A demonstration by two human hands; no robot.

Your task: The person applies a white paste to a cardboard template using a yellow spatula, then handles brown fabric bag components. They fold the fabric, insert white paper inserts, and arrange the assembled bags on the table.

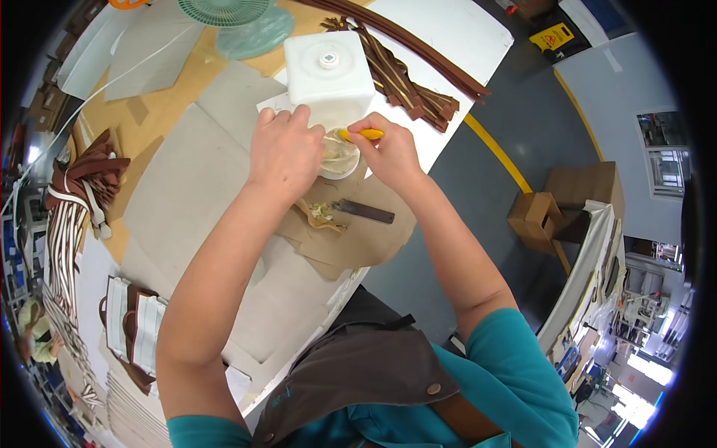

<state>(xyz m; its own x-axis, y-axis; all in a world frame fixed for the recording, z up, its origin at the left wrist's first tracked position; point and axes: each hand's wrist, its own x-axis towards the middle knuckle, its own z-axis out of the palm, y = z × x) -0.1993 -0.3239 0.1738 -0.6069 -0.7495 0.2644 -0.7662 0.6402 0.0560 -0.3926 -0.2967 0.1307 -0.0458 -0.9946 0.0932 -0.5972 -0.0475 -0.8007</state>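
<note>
Nearest on the desk [470, 33], a dark flat bar [367, 211] lies at 5 o'clock from a clear round tub [341, 161], pale scraps [321, 213] between 6 and 7. The right hand [393, 151] pinches a yellow handle [367, 134] over the tub; the left hand [287, 153] curls its fingers at 9 o'clock, their grip hidden. Beyond, a white canister [330, 78] stands at 12 and brown strips [399, 78] lie at 1.
</note>
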